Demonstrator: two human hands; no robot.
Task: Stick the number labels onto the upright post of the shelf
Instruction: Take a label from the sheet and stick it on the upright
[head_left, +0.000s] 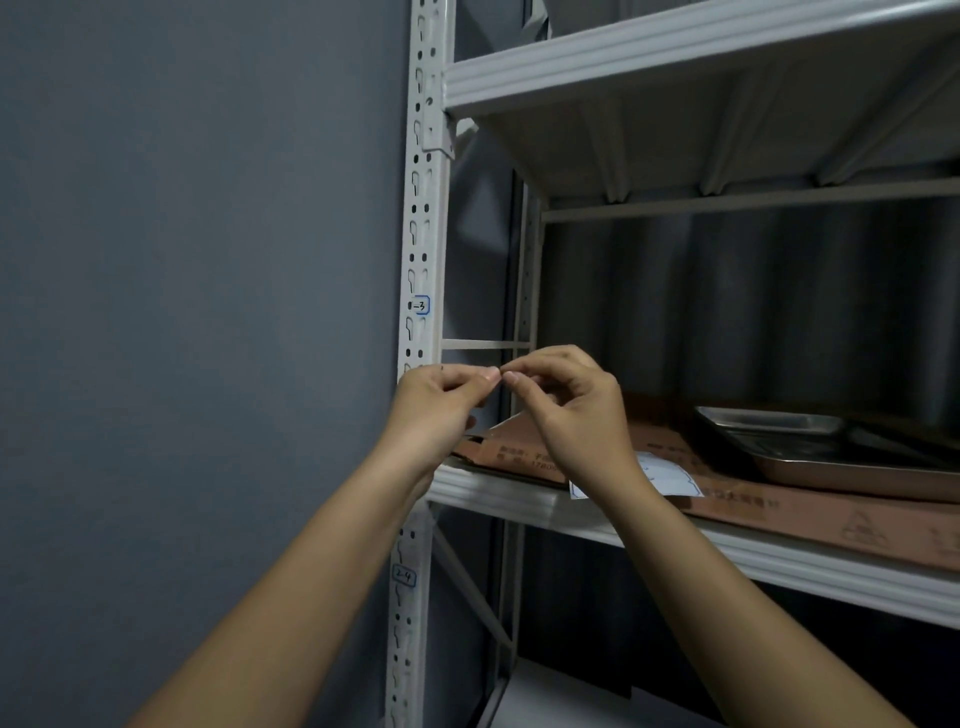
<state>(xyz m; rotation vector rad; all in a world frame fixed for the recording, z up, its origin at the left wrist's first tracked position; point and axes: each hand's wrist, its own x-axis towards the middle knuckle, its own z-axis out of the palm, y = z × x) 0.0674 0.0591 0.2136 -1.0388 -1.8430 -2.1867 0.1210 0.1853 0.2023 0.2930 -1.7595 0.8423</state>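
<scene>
Already two labels on post.

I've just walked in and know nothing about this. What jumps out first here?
Two bare hands, left hand and right hand, meet fingertip to fingertip mid-frame, apparently working on something too small to see. Beside them rises the white perforated post, already bearing two handwritten labels: one above the hands, one below.

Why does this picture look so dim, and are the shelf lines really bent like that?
Head view: light is dim and bluish; the space behind the metal tray sits in deep shadow. The wide lens bows the upright post. The writing on the upper label and lower label is soft, and the fingertips are slightly blurred.
</scene>
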